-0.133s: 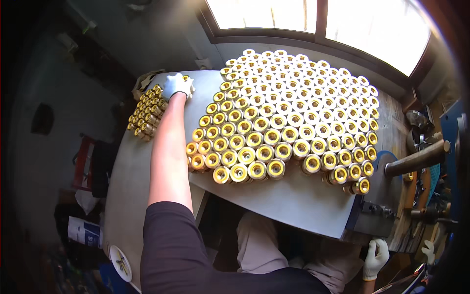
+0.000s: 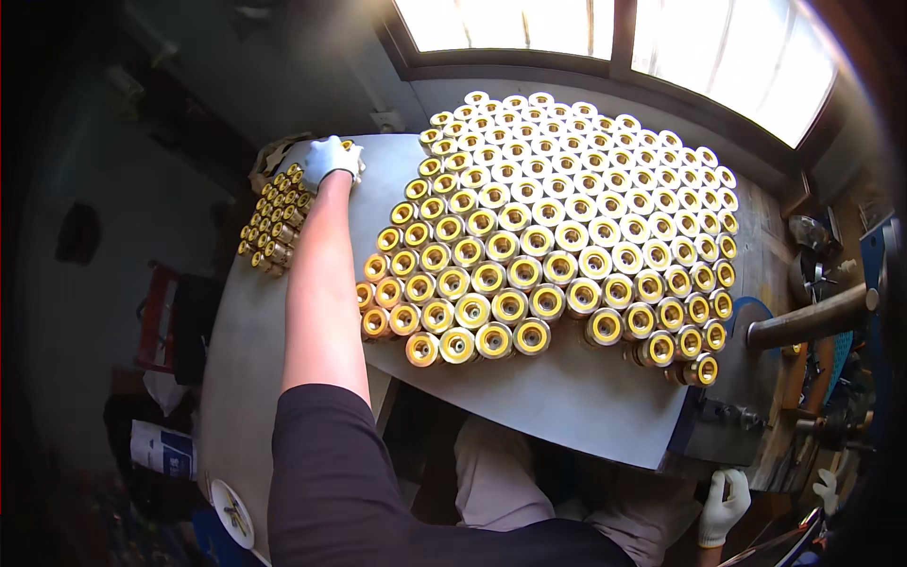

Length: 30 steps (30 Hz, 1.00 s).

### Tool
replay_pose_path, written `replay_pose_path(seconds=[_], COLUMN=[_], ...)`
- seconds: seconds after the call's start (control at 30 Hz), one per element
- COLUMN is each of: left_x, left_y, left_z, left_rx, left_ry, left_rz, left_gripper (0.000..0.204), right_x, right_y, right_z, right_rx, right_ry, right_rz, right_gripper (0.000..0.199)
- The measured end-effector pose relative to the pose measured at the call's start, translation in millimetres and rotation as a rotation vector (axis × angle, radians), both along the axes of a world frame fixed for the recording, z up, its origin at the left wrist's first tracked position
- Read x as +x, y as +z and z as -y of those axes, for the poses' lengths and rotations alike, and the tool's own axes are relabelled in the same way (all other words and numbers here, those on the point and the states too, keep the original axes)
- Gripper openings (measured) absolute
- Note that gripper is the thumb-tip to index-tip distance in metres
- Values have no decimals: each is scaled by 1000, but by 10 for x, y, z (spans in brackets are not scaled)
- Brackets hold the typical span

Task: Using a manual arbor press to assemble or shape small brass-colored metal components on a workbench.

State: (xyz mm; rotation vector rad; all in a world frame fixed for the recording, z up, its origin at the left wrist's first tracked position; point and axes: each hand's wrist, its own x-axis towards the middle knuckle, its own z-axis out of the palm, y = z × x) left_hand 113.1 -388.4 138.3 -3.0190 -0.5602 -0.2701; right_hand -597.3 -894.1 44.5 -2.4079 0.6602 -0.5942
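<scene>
Far L, low down, we've a white plate (image 2: 248,541) w/ small bits on it; a bag (image 2: 162,449) is near it. Next, on the table (image 2: 397,170), a small grp (image 2: 279,210) of yellow-ringed metal parts stands packed tight. Our L hand (image 2: 333,163), gloved, is just beside that grp's far end; a yellow ring shows at its far edge, but fingers are hidden, so we can't tell if they grip it. Then a bare strip, then the big grp (image 2: 538,240), rings up, rows close, near edge ragged w/ a gap. Far R, past a thick bar (image 2: 808,319), our R hand (image 2: 725,498) hangs low off the table edge, fingers curled narrow toward the thumb, nothing seen in them.

Progress: we'd judge partway, as parts are split into two very uneven grps; which is done vs. left, can't tell.
</scene>
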Motion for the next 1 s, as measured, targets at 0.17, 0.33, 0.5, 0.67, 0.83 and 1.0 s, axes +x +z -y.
replay_pose_path(seconds=[0.17,0.33,0.5,0.67,0.83,1.0], left_x=[160,415,293,151,95,-739], left_y=[-117,-236,-213,-148,160,629], left_z=[43,-86,-291,-447,-746,-927], left_rx=[65,-15,-50,-390,-74,-473], left_ry=[111,186,101,-83,-341,-647], left_rz=[68,11,-86,29,342,548], left_gripper=[60,75,108,105,75,60], right_x=[12,32,27,-37,47,232], right_y=[-46,-58,-87,-54,-23,270], right_z=[46,37,50,19,56,-18], right_rx=[-21,-62,-36,-10,-13,-43], right_ry=[-6,-29,1,6,77,125], right_rz=[-53,-39,-40,-35,117,132], right_gripper=[10,9,10,10,4,11])
